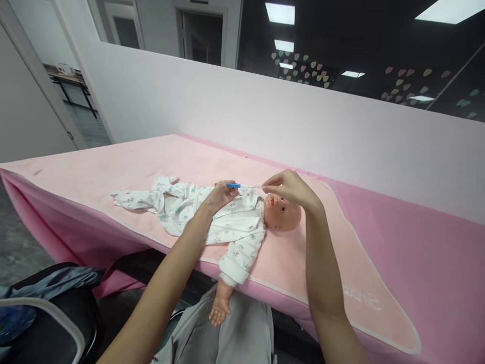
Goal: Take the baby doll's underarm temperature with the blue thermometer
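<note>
Two hands up: L hand [223, 194] pinching the blue end of one slim clear stick [244, 186], R hand [286, 188] w/ fingertips closed on the other end. Stick's level, above the chest of one doll [281, 212] lying on its back, head nr R hand. One printed white outfit [235, 222] on it, one doll hand [220, 309] hanging past the edge. Surface: light-pink cover [132, 151] over a darker pink cloth [409, 242], white wall [265, 111] behind, dark window [341, 50] w/ heart stickers + lights, one black chair [76, 313] lower L. Hard to read: stick's tip, hidden by R fingers; lettering on cover, faint; doll's far arm, mostly out of sight.
</note>
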### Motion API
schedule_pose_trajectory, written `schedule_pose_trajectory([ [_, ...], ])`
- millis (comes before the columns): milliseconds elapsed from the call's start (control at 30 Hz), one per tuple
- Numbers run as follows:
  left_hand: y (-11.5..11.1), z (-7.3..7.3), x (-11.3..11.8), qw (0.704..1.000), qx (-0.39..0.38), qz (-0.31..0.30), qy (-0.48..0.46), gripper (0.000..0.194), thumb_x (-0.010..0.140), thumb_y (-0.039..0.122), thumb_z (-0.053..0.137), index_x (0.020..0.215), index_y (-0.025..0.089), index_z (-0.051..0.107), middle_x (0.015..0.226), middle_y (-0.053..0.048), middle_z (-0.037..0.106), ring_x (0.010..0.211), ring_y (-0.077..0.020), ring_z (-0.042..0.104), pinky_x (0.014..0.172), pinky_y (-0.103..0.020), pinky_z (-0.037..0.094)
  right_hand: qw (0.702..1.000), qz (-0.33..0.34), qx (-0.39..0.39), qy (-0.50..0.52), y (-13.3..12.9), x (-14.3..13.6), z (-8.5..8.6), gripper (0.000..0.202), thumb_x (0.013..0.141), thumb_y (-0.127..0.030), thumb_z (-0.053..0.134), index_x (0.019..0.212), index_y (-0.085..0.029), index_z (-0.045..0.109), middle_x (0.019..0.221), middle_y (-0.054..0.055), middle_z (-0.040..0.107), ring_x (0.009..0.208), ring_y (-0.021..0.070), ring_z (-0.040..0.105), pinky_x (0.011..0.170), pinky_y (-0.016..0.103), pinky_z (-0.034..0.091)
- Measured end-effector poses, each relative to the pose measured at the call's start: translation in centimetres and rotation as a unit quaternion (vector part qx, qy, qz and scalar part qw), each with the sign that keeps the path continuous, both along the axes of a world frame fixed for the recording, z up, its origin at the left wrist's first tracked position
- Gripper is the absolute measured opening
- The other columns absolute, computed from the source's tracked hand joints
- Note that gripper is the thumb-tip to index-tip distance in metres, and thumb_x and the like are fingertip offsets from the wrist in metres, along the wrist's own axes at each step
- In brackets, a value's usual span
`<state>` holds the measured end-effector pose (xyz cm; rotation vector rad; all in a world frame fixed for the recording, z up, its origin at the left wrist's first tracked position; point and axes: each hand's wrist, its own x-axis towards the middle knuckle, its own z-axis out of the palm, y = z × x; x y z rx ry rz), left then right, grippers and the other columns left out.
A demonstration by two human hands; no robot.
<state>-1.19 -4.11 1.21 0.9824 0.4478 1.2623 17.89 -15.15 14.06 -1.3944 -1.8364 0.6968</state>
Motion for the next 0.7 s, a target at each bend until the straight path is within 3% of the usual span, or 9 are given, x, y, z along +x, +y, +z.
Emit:
schedule_pose_trajectory([
  [133,0.05,-0.02,0.03,0.999,0.001,0.026,0.038,0.035,0.075,0.052,0.063,0.064,0.019,0.065,0.066,-0.003,0.059,0.058,-0.0116,0.045,0.076,-0.037,0.044,1.000,-0.009,-0.026,-0.011,-0.24,-0.15,0.11,0.022,0.064,-0.016,0.062,0.043,-0.018,0.056,0.043,-0.006,0.051,0.041,0.0070,0.044,0.044,0.020,0.033],
  [233,0.00,0.08,0.08,1.000,0.002,-0.001,0.001,0.032,0.072,0.049,0.067,0.064,0.018,0.065,0.063,-0.002,0.057,0.056,-0.0107,0.046,0.073,-0.034,0.044,1.000,-0.017,-0.005,0.018,-0.08,-0.05,-0.04,0.018,0.061,-0.016,0.065,0.044,-0.019,0.057,0.046,-0.006,0.052,0.045,0.0079,0.047,0.046,0.021,0.035],
  [400,-0.34,0.60,0.23,0.998,-0.036,-0.012,-0.048,0.026,0.074,0.039,0.068,0.062,0.017,0.064,0.059,-0.001,0.057,0.050,-0.0088,0.044,0.059,-0.027,0.042,0.999,0.018,0.004,-0.026,0.53,0.41,-0.40,0.006,0.067,-0.018,0.063,0.064,-0.017,0.068,0.067,0.000,0.066,0.064,0.0139,0.058,0.054,0.021,0.041],
  [567,-0.53,0.82,0.23,0.994,-0.054,-0.040,-0.087,0.021,0.070,0.031,0.073,0.060,0.015,0.063,0.058,0.000,0.058,0.049,-0.0075,0.046,0.054,-0.022,0.041,0.991,0.032,-0.068,-0.111,0.53,0.56,-0.15,0.022,0.077,-0.016,0.053,0.091,-0.018,0.070,0.095,0.005,0.068,0.068,0.0141,0.061,0.048,0.020,0.043],
  [700,-0.38,0.65,0.16,0.992,-0.042,-0.057,-0.107,0.019,0.068,0.029,0.076,0.060,0.015,0.065,0.059,-0.001,0.060,0.048,-0.0081,0.047,0.053,-0.023,0.042,0.987,0.039,-0.080,-0.134,0.41,0.68,0.04,0.022,0.079,-0.015,0.052,0.094,-0.017,0.069,0.096,0.006,0.069,0.070,0.0147,0.062,0.050,0.021,0.047],
])
